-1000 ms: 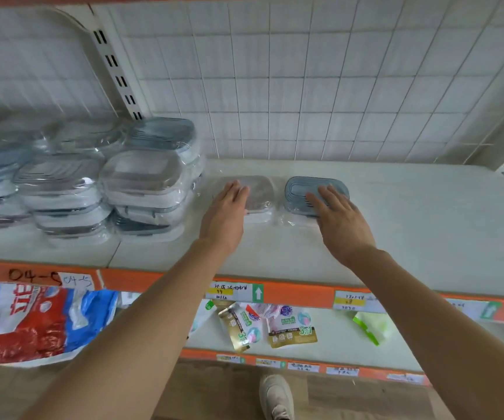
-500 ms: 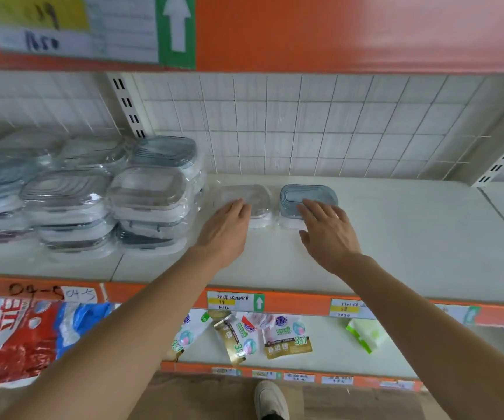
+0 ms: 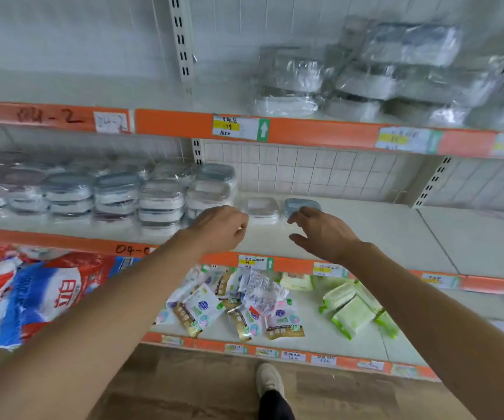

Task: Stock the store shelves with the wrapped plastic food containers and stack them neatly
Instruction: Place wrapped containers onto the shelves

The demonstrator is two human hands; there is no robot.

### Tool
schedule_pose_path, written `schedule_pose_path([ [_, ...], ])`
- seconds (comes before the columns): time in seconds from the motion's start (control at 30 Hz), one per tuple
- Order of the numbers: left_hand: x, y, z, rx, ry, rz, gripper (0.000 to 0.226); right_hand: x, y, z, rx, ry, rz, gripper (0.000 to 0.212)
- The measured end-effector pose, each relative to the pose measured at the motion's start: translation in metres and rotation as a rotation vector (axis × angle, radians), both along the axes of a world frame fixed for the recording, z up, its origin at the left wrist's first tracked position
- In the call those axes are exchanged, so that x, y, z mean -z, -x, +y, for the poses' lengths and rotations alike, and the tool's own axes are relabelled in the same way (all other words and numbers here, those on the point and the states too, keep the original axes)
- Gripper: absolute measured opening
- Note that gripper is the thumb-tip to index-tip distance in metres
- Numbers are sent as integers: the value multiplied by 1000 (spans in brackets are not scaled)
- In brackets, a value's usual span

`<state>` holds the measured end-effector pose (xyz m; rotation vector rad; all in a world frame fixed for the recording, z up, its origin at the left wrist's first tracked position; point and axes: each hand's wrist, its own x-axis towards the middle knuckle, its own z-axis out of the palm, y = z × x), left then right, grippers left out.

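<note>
Two small wrapped containers sit side by side on the middle shelf (image 3: 381,237): a clear-lidded one (image 3: 260,209) and a blue-lidded one (image 3: 300,204). My left hand (image 3: 219,227) hovers in front of the clear one, fingers loosely curled, holding nothing. My right hand (image 3: 317,231) hangs just in front of the blue one, fingers relaxed and spread, apart from it. Stacks of wrapped containers (image 3: 160,201) fill the left part of this shelf.
More wrapped containers (image 3: 366,74) are piled on the upper shelf at the right. Below, the lower shelf holds small sachets (image 3: 238,307), green packets (image 3: 350,307) and large red-blue bags (image 3: 32,289). My shoe (image 3: 270,380) stands on the wooden floor.
Both hands have drawn back off the two small containers, which stay on the shelf. My view has pulled away and tilted up, showing the upper shelf.
</note>
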<state>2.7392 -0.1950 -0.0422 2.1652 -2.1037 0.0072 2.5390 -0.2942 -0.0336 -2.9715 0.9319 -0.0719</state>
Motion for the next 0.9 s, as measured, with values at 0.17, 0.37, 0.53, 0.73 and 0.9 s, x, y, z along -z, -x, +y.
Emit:
schedule_pose_path([
  [0.17, -86, 13, 31, 30, 127, -22, 10, -78, 25, 29, 15, 94, -59, 38],
  [0.37, -179, 19, 31, -19, 309, 44, 14, -170, 34, 29, 70, 205, -114, 39],
  [0.53, -224, 5, -2, -31, 305, 55, 13, -218, 9, -1, 111, 234, -176, 42],
  [0.73, -235, -25, -56, -116, 243, 36, 20, -238, -59, -65, 232, 94, -228, 59],
  [0.9, -228, -44, -101, -139, 129, 52, 40, -236, -102, -115, 377, 26, -109, 86],
])
